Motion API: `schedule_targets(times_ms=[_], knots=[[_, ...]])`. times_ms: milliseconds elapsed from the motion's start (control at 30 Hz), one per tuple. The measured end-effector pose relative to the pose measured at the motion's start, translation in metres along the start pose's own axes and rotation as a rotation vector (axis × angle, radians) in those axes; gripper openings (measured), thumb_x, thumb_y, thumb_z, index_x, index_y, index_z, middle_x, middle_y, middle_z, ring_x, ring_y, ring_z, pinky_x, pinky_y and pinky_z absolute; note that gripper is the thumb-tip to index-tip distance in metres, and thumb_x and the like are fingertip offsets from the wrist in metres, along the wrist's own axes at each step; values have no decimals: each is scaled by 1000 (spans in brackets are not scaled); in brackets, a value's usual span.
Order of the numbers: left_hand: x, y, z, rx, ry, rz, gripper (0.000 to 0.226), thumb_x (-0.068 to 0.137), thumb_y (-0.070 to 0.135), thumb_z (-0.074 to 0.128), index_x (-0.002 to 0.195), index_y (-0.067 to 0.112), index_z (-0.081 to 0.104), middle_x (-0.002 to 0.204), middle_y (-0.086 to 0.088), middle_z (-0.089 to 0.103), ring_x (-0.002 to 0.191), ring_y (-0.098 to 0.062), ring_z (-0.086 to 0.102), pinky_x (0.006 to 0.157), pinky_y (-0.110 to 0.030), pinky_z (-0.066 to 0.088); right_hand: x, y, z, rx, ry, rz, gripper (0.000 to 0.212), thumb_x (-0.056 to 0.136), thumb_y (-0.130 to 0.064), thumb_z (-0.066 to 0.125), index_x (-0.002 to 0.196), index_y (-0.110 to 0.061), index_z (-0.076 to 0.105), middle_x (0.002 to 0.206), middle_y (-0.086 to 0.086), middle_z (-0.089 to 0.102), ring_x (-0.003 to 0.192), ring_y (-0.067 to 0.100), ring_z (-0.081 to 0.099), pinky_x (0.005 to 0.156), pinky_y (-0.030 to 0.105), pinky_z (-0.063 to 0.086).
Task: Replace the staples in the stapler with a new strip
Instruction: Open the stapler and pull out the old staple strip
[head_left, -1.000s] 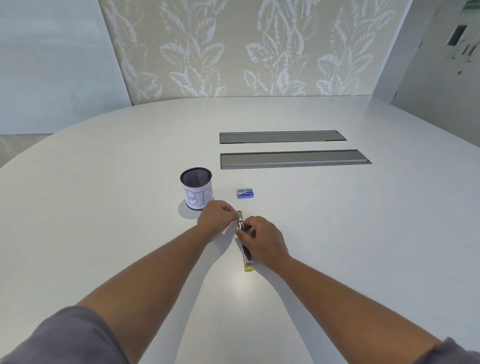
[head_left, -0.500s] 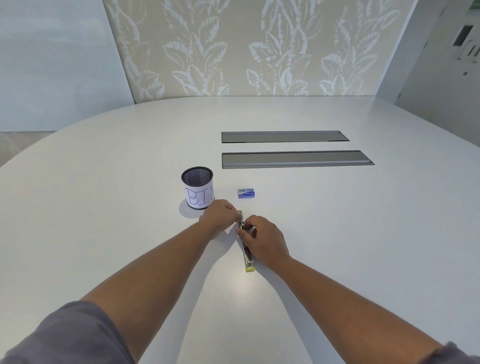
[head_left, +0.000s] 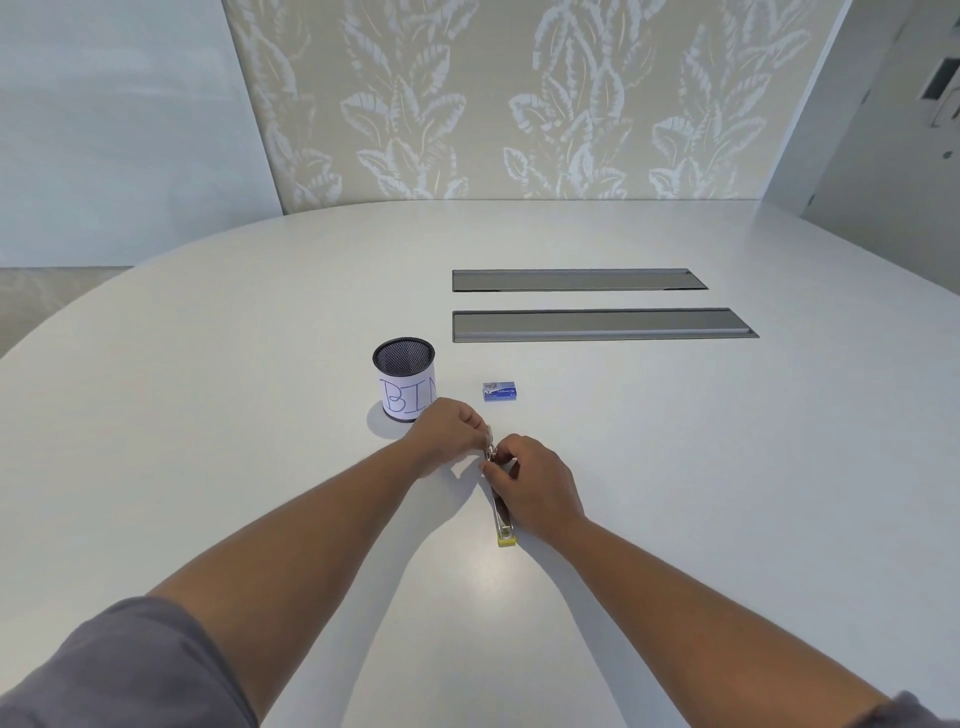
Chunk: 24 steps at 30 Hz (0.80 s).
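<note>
stapler lies lengthwise on the white table, yellow end toward the person, its far end between both hands. the left hand and right hand curl their fingertips onto that far end, pinching it, both forearms stretched forward. to do this well, steady the body while working the old staples out slowly, then reach for the blue staple box beside the mesh bin.

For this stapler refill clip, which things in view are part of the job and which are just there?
Part of the job:
- stapler, lying on the table, both hands at its far end
- left hand
- right hand
- small blue staple box
- mesh cup labelled BIN, probably for the old staples

Just there:
- two grey cable hatches in the table
</note>
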<state>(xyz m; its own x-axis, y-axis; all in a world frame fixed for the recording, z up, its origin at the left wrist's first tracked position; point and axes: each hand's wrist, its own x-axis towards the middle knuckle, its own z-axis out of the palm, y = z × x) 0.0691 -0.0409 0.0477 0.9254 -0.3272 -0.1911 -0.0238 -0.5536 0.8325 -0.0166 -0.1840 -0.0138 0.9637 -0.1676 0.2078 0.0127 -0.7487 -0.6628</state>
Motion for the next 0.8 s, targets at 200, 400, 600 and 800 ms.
schedule_targets(times_ms=[200,400,600,800], knots=[[-2,6,2,140,-51,1,8,67,8,76,73,12,77,76,-1,76,69,-12,63,65,-27,51,-1,-1,-1,9,-2,9,21,83,-51,57,87,-30,55,85,-11,63,78,10,58,68,33,49],[-2,13,3,209,-66,-10,12,64,7,75,60,17,70,77,-6,76,65,-13,60,64,-28,49,-1,-1,-2,15,5,10,25,80,-54,52,84,-30,55,80,-11,61,76,9,58,64,31,45],[-3,21,4,233,-66,-46,30,66,4,72,46,19,55,52,8,56,51,-10,47,48,-19,35,0,-1,-1,13,5,23,24,82,-53,56,83,-29,55,81,-11,62,77,9,58,65,31,46],[-2,22,3,242,-77,-58,27,66,3,68,47,19,56,57,3,59,54,-12,49,47,-19,36,-1,-2,-3,33,-11,32,23,80,-53,55,83,-30,54,81,-11,62,77,8,58,63,28,44]])
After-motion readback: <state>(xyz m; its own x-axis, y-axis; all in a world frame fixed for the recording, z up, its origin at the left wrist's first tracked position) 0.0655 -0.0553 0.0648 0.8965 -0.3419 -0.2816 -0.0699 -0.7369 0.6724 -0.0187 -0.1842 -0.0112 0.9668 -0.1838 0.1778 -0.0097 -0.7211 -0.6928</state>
